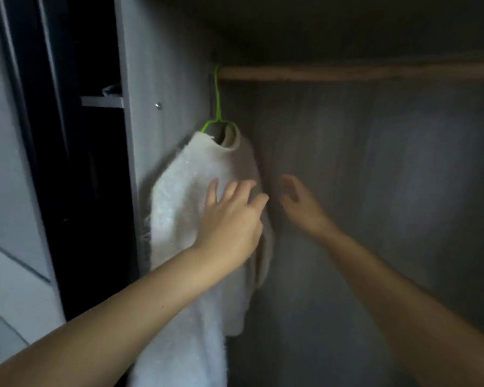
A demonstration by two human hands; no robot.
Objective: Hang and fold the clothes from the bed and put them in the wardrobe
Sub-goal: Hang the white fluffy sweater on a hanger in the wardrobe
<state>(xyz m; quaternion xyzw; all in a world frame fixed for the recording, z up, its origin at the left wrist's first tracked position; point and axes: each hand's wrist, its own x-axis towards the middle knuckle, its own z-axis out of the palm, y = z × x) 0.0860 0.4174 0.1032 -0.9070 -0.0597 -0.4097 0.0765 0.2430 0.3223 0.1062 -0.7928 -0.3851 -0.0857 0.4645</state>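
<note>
Darkness fills the narrow compartment at the far left, where a grey shelf (102, 101) crosses it with something small and dim lying on top, too blurred to name. Beside it stands the grey side panel (162, 79) of the wardrobe, with one metal screw head showing. Against that panel hangs a white fluffy sweater (179, 191) on a green hanger (218, 107), whose hook sits over the left end of a wooden rail (347, 73). The sweater droops long, and its lower part runs out of view at the bottom edge. The left hand (232, 219) lies over the front of the sweater with fingers spread and mostly straight, touching the fabric without gripping it. Just right of the sweater, the right hand (298, 203) hangs in the air with loosely curved fingers, holding nothing, before the dark grey back wall (403, 191) of the wardrobe.
</note>
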